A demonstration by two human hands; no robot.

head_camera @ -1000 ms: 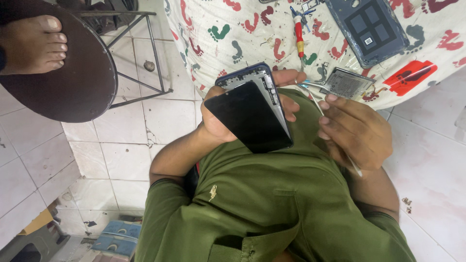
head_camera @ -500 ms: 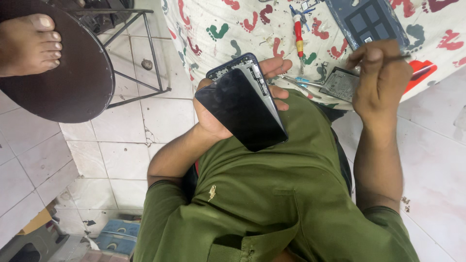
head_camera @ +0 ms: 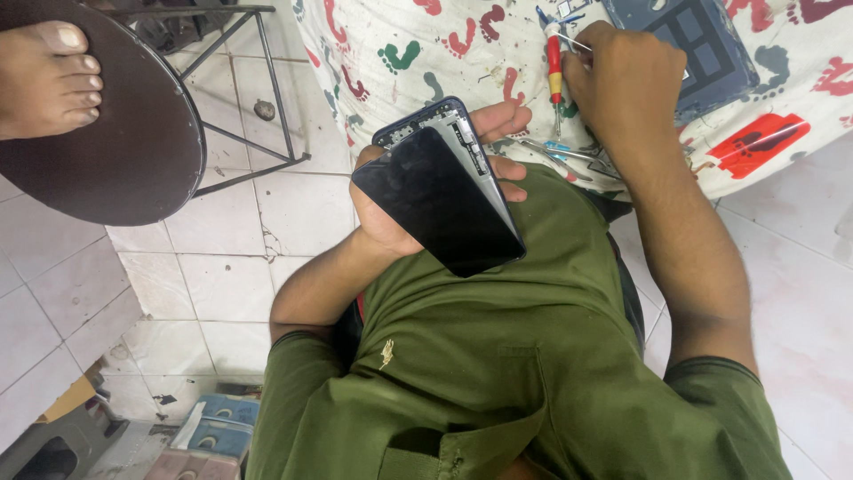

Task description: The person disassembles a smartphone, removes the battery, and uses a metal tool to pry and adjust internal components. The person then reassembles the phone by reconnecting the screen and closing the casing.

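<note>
Left hand (head_camera: 391,209) grips an opened phone (head_camera: 440,196) above the lap, fingers wrapped round its frame, dark screen lifted off. Right hand (head_camera: 622,84) reaches over the patterned cloth (head_camera: 426,53), fingers closed, apparently on a thin tool beside the red screwdriver (head_camera: 554,67). Screen not yet fully detached.

A makeshift home phone-repair spot: white tiled floor (head_camera: 293,213), a footprint-patterned cloth (head_camera: 462,44) strewn with a screwdriver (head_camera: 554,62) and tweezers (head_camera: 555,151), an opened phone (head_camera: 440,191), and a stool (head_camera: 124,151).
</note>
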